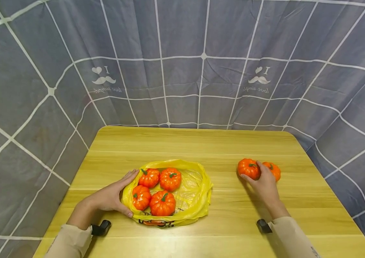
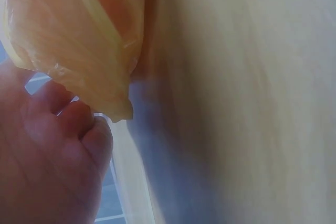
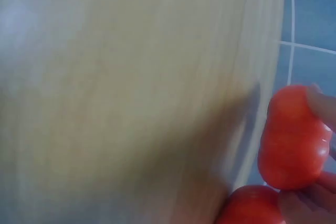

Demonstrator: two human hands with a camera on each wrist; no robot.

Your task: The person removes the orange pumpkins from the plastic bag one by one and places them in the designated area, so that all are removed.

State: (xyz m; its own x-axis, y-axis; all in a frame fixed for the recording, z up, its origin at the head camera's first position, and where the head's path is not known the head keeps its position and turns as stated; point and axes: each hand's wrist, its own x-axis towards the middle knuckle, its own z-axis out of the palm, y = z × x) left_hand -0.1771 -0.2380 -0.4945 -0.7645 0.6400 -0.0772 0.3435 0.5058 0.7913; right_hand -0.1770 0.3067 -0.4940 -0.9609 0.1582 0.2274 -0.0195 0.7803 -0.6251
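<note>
Yellow plastic first: a thin bag [image 1: 203, 211], mouth up, rim bunched into a ragged ring, sits left of centre on the wooden table [image 1: 234, 222], well short of its far edge. Four orange pumpkins [image 1: 170, 183] crowd its left half; bare plastic shows to the right. Two more are outside, toward the table's right edge: the gripped pumpkin [image 1: 246, 169] and, just beyond it, a neighbouring pumpkin [image 1: 274, 172], partly hidden by my knuckles.

Hands well apart. My right hand [image 1: 266, 186] has the gripped pumpkin between thumb and fingers; cannot tell whether it clears the wood. My left hand [image 1: 114, 196] curls round the bag's left end from outside; cannot tell whether any plastic is pinched.

Handling, my judgement: thumb and fingers on opposite flanks, below the stem, since the glossy skin may slip. Any lift best starts straight up, sparing the neighbour a nudge toward the right edge. Left side wants light, steady contact; a squeeze would likely fold the rim inward.

Pose: right forearm slants in from the near side, leaning leftward as it reaches; thumb on the pumpkin's near-left side. Left forearm slants rightward, thumb at the bag's near side, fingers at its far side.
</note>
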